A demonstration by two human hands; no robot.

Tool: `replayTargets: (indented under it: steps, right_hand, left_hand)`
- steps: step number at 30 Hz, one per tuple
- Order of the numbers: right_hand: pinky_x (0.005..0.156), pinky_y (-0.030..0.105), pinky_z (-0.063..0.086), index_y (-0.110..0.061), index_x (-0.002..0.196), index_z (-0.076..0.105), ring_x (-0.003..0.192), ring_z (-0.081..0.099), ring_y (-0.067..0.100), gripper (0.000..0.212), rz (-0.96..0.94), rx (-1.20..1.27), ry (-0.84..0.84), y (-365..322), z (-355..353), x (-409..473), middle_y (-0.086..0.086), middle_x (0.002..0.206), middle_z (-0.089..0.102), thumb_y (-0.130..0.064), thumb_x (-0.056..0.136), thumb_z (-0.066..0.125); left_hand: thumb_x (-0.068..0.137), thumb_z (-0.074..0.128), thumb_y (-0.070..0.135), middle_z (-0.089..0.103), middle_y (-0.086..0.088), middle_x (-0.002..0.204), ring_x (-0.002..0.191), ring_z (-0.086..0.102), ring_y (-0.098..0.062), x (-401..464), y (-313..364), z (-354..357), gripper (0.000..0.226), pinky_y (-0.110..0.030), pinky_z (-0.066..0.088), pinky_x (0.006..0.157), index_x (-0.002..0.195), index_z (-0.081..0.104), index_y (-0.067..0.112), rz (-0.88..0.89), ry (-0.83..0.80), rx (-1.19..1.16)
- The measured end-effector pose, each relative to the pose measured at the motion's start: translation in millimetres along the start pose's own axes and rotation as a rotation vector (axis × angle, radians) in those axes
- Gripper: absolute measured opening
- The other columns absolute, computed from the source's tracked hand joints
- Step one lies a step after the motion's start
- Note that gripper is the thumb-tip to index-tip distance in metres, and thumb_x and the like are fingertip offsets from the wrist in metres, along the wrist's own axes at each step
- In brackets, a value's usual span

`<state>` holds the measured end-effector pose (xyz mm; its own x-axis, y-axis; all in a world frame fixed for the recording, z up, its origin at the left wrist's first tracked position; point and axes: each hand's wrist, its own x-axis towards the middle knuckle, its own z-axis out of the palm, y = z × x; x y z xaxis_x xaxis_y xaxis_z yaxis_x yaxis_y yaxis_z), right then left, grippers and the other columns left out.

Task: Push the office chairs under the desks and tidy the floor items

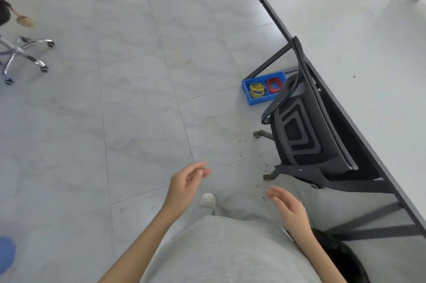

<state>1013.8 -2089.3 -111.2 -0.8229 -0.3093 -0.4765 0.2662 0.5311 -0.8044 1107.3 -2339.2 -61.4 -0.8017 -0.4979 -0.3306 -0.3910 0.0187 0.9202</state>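
A black mesh office chair [306, 135] stands tucked against the white desk [359, 52] on the right, its backrest touching the desk edge. Just beyond it a blue bin [252, 97] lies on the floor, holding yellow and red coils of wire. My left hand [184, 187] hovers low at centre, fingers loosely curled, holding nothing. My right hand [290, 210] is open beside it, a short way from the chair's wheels, touching nothing.
A second chair's chrome wheeled base [25, 54] stands at the far left, with a small tan object [24, 20] on the floor behind it. Brown crumbs [258, 184] dot the tiles near the black chair. A blue shape [7, 254] shows at bottom left.
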Motion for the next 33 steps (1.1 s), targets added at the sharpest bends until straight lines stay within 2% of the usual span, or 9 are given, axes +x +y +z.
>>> replayTargets:
  steps: [5,8,14,19,23,25,27,30,33]
  right_hand:
    - [0.079,0.014,0.045,-0.029,0.100,0.061,0.090,0.062,-0.007,0.031,0.091,0.113,0.151,-25.0,6.1,41.5,-0.007,0.099,0.069,-0.002,0.091,0.050]
    - [0.076,0.009,0.045,-0.027,0.104,0.060,0.090,0.061,-0.009,0.030,0.108,0.166,0.210,-42.2,9.2,84.1,-0.007,0.102,0.069,-0.002,0.091,0.050]
    - [0.080,0.010,0.046,-0.021,0.112,0.060,0.095,0.061,-0.006,0.029,0.024,0.265,0.323,-110.3,-13.5,166.3,-0.005,0.105,0.068,-0.003,0.091,0.049]
    - [0.088,0.011,0.045,-0.021,0.116,0.060,0.104,0.060,-0.001,0.032,-0.061,0.303,0.463,-163.9,-39.1,187.5,-0.010,0.107,0.069,-0.003,0.092,0.048]
    - [0.078,0.006,0.045,-0.023,0.113,0.061,0.098,0.060,-0.004,0.032,-0.036,0.195,0.748,-180.5,-47.5,180.9,-0.020,0.104,0.067,-0.003,0.090,0.051]
    - [0.072,0.007,0.043,-0.023,0.114,0.061,0.086,0.061,0.003,0.032,0.022,-0.031,0.878,-177.4,-47.8,173.6,-0.018,0.101,0.067,-0.005,0.089,0.055]
    - [0.078,0.010,0.038,-0.016,0.118,0.060,0.089,0.058,0.008,0.029,0.144,-0.276,0.938,-166.2,-46.2,165.8,-0.005,0.107,0.064,-0.011,0.089,0.056]
    - [0.098,0.028,0.035,-0.007,0.119,0.059,0.109,0.057,0.023,0.037,0.298,-0.499,0.957,-145.0,-38.8,159.5,0.006,0.117,0.064,-0.027,0.089,0.050]
    - [0.101,0.039,0.037,-0.004,0.117,0.060,0.108,0.059,0.029,0.035,0.400,-0.568,1.010,-134.8,-35.3,159.6,0.010,0.115,0.065,-0.024,0.087,0.057]
  left_hand:
    - [0.093,0.047,0.005,0.072,0.011,0.087,0.089,0.066,-0.004,108.5,36.5,-0.7,0.027,-0.012,0.049,0.080,0.099,0.061,0.027,0.037,-0.169,0.052]
    - [0.093,0.047,0.006,0.072,0.019,0.085,0.089,0.067,-0.005,158.1,40.2,9.8,0.028,-0.014,0.050,0.081,0.098,0.061,0.030,0.028,-0.249,0.113]
    - [0.093,0.047,0.004,0.072,0.019,0.089,0.088,0.067,-0.007,234.4,58.6,33.6,0.028,-0.015,0.049,0.079,0.097,0.062,0.028,-0.006,-0.385,0.198]
    - [0.093,0.047,0.005,0.071,0.021,0.089,0.087,0.066,-0.003,299.5,106.2,53.5,0.029,-0.014,0.049,0.081,0.098,0.060,0.030,0.077,-0.553,0.282]
    - [0.091,0.051,0.007,0.070,0.022,0.088,0.090,0.063,0.004,353.7,149.3,81.5,0.026,-0.005,0.045,0.079,0.107,0.061,0.025,0.344,-0.753,0.427]
    - [0.091,0.051,0.011,0.066,0.017,0.100,0.097,0.058,0.004,379.7,169.2,99.6,0.024,0.000,0.040,0.080,0.112,0.062,0.017,0.597,-0.818,0.525]
    - [0.089,0.047,0.020,0.063,0.007,0.107,0.104,0.052,-0.001,399.7,186.5,120.2,0.030,-0.001,0.034,0.090,0.114,0.062,0.011,0.884,-0.880,0.608]
    - [0.087,0.046,0.021,0.063,-0.004,0.115,0.112,0.047,-0.010,421.2,202.3,153.0,0.036,-0.017,0.033,0.101,0.118,0.059,0.007,1.205,-1.000,0.676]
    - [0.085,0.054,0.025,0.063,-0.009,0.120,0.116,0.053,-0.022,433.8,204.5,184.0,0.040,-0.034,0.039,0.102,0.121,0.057,0.007,1.479,-1.089,0.893]
